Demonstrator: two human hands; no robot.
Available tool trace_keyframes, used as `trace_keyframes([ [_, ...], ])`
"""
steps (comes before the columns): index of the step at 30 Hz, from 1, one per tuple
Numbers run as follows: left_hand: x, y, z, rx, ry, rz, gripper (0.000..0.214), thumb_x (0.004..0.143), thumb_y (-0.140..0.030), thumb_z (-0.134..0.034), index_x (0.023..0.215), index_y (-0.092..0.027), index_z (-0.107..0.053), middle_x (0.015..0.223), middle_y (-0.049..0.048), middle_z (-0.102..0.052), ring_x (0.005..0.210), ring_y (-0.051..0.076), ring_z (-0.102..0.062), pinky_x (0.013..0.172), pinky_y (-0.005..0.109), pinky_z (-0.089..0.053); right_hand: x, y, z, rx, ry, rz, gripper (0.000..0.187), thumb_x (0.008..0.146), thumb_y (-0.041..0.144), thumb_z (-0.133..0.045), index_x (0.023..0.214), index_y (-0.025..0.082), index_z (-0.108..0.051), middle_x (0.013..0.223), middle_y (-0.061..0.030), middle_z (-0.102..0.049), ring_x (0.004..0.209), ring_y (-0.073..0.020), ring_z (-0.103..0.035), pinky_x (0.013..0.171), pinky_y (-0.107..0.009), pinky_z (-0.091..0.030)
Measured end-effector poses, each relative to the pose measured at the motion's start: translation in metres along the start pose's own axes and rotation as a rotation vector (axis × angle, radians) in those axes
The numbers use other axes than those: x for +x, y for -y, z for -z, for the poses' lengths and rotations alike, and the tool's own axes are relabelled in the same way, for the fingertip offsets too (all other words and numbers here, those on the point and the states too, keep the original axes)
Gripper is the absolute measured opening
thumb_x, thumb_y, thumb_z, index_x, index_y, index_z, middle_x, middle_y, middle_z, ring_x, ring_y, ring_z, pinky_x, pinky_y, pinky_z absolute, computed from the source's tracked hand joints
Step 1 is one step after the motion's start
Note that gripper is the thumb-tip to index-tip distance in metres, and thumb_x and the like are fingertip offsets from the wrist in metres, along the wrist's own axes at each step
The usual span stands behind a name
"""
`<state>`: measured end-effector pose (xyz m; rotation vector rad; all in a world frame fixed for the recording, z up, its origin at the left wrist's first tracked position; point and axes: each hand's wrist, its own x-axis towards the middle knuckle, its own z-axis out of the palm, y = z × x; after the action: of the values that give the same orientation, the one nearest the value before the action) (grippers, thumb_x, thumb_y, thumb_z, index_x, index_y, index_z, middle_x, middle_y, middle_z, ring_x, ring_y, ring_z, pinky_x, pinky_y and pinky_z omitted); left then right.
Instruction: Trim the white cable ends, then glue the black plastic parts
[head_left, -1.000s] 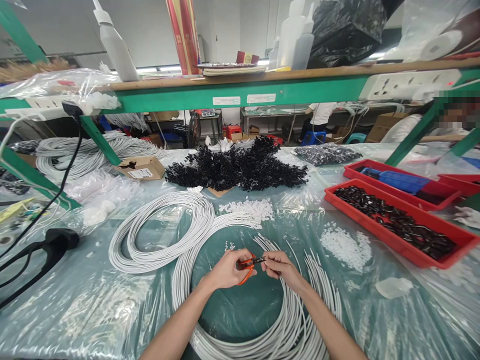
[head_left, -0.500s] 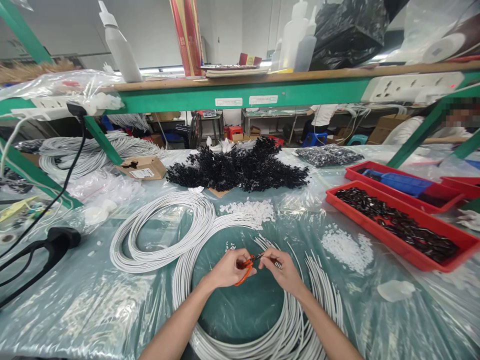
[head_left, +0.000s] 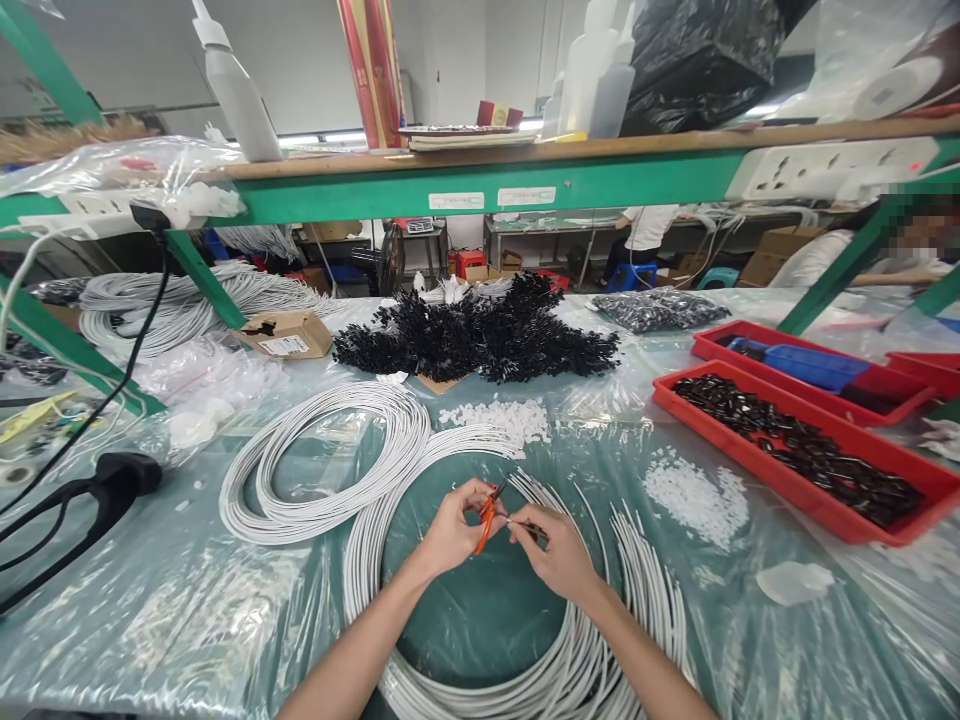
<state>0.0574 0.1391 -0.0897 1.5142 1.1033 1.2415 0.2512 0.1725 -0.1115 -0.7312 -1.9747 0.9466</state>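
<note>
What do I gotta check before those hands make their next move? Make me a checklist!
1. Left hand holding the orange-handled tool: ok.
2. Right hand pinching a thin piece: ok.
3. Fingers clear of the tool's cutting part: cannot tell; too small to see.
4. Large cable coil lying on the table: ok.
5. Cable ends in one neat bunch: not ok; they're spread out.
6. Dark pieces in the red tray: ok.

Labels (head_left: 456, 201) on beam (head_left: 337, 203), seemingly illegible.
</note>
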Motion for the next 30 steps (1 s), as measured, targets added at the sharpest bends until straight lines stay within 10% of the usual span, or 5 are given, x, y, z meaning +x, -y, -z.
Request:
trace_keyframes([
  [15, 0.0019, -0.0048, 0.0037, -0.400, 0.143, 0.164, 0.049, 0.066, -0.038, -0.097, 0.083, -0.012, -0.060, 0.072, 0.0045, -0.069, 0.061, 0.012, -0.062, 0.059, 0.022, -0.046, -0.0021, 0.0074, -0.0016, 0.378, 0.197, -0.138, 0.058, 0.101, 0.073, -0.046, 0.083, 0.019, -0.060, 0.058, -0.0004, -0.059, 0.052, -0.0145, -0.051, 0.054, -0.027, -0.040],
  [30, 0.0053, -0.0030, 0.0000, -0.325, -0.002, 0.194, 0.059, 0.062, -0.049, -0.097, 0.088, -0.013, -0.059, 0.073, 0.0016, -0.065, 0.061, 0.011, -0.059, 0.062, 0.025, -0.048, -0.0008, 0.0064, -0.0013, 0.164, 0.085, -0.119, 0.050, 0.103, 0.059, -0.053, 0.076, 0.018, -0.064, 0.071, -0.0051, -0.066, 0.060, -0.0148, -0.051, 0.056, -0.028, -0.034],
])
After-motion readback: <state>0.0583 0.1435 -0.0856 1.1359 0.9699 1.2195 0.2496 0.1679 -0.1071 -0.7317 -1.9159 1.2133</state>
